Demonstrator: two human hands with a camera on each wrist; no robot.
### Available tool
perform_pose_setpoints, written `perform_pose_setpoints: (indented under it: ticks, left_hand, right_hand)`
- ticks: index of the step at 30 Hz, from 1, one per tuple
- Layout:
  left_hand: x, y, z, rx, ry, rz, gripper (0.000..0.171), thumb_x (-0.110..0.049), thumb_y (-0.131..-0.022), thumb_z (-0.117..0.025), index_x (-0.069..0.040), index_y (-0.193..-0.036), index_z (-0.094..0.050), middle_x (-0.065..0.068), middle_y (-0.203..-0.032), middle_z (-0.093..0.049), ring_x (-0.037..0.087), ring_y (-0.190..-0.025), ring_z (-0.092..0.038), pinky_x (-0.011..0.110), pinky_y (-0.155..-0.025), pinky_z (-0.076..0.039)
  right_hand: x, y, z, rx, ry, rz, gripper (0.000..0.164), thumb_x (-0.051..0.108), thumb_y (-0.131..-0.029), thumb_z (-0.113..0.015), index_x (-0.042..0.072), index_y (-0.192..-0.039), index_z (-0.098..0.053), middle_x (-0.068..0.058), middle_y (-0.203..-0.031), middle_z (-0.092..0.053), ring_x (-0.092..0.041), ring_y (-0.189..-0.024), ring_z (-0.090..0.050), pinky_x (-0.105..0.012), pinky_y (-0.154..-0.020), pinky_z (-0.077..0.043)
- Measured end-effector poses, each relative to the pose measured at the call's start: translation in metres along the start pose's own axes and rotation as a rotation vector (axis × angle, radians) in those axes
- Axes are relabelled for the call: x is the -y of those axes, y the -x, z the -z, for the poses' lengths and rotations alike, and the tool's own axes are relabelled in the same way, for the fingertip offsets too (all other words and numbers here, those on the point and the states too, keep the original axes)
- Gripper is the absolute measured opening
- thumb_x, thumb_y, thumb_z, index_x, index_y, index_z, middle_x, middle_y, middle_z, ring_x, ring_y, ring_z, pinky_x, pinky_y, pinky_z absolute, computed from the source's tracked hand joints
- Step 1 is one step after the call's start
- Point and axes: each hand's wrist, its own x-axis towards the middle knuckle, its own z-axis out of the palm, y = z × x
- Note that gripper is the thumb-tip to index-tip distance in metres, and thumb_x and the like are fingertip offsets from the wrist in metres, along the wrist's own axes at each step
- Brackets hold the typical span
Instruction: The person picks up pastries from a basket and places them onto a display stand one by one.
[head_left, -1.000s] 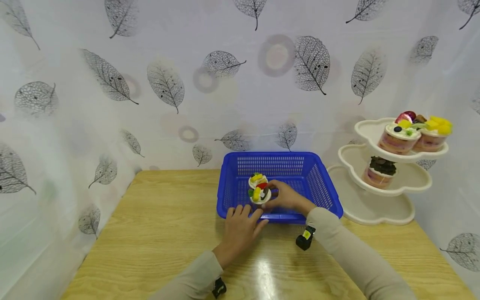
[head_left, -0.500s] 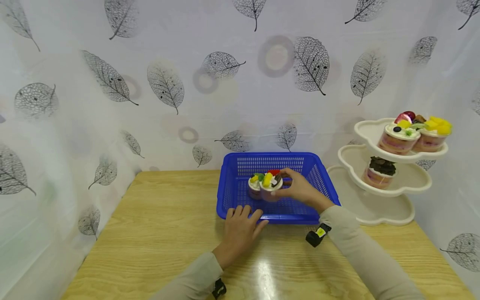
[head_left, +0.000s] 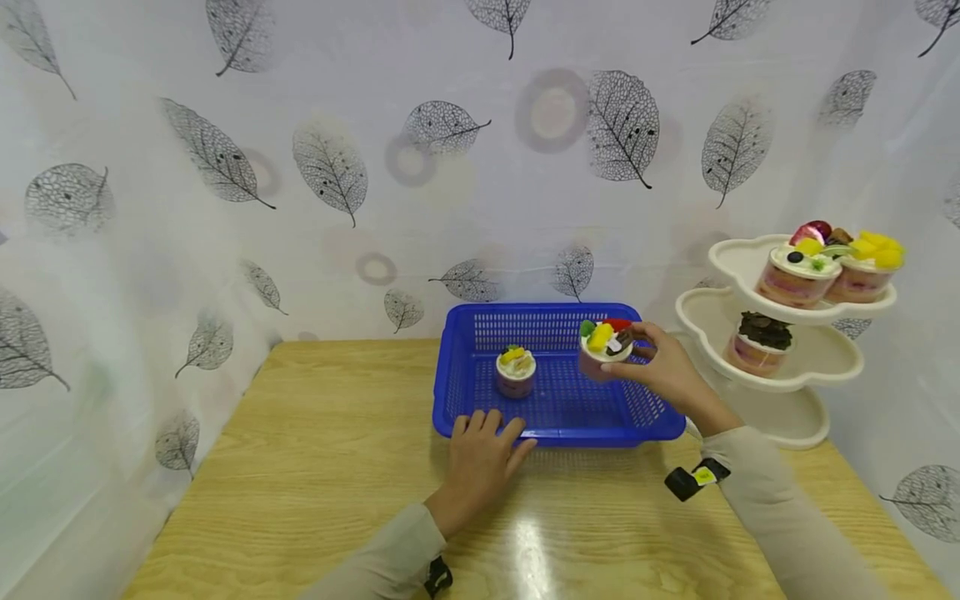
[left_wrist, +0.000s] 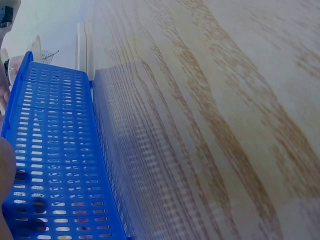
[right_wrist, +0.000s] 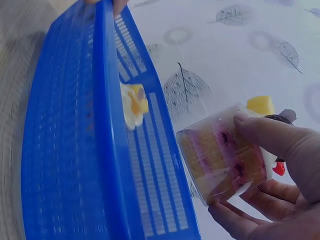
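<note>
My right hand (head_left: 663, 371) pinches a dessert cup (right_wrist: 227, 152) between thumb and fingers, raised over the right side of the blue basket (head_left: 562, 437). Its clear wall shows layers of sponge and purple-pink filling; cream, yellow fruit pieces, a red piece and a dark piece top it. In the right wrist view the cup is tilted. My left hand (head_left: 480, 458) grips the basket's front rim, fingers curled over it and the thumb on the near side. A second dessert cup (head_left: 516, 375) with cream and yellow fruit stands inside the basket, left of the held one.
A white three-tier stand (head_left: 795, 379) rises at the right. Two fruit-topped cups, the nearer one (head_left: 797, 279) with a blueberry-like piece, sit on its top tier. A dark-topped cup (head_left: 759, 346) sits on the middle tier. A leaf-patterned curtain (head_left: 337, 267) hangs behind the wooden table (head_left: 315, 433).
My right hand has lifted the dessert cup from beside the other one and carried it rightward over the basket. The left hand has stayed on the rim.
</note>
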Motion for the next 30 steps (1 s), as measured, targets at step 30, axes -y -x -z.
perform_pose_setpoints:
  ticks: [30]
  left_hand:
    - [0.001,0.001,-0.002,-0.022,0.018,-0.011,0.032,-0.053,-0.094,-0.050,-0.024,-0.099,-0.064,0.001,-0.083,-0.059,0.020,-0.076,-0.052,0.037,-0.070,-0.036]
  right_hand:
    - [-0.034,0.085,0.079,-0.153,0.207,-0.083,0.081,0.024,-0.086,-0.073,-0.009,-0.142,-0.024,-0.030,-0.136,-0.036,-0.043,-0.114,-0.049,-0.010,-0.066,-0.044]
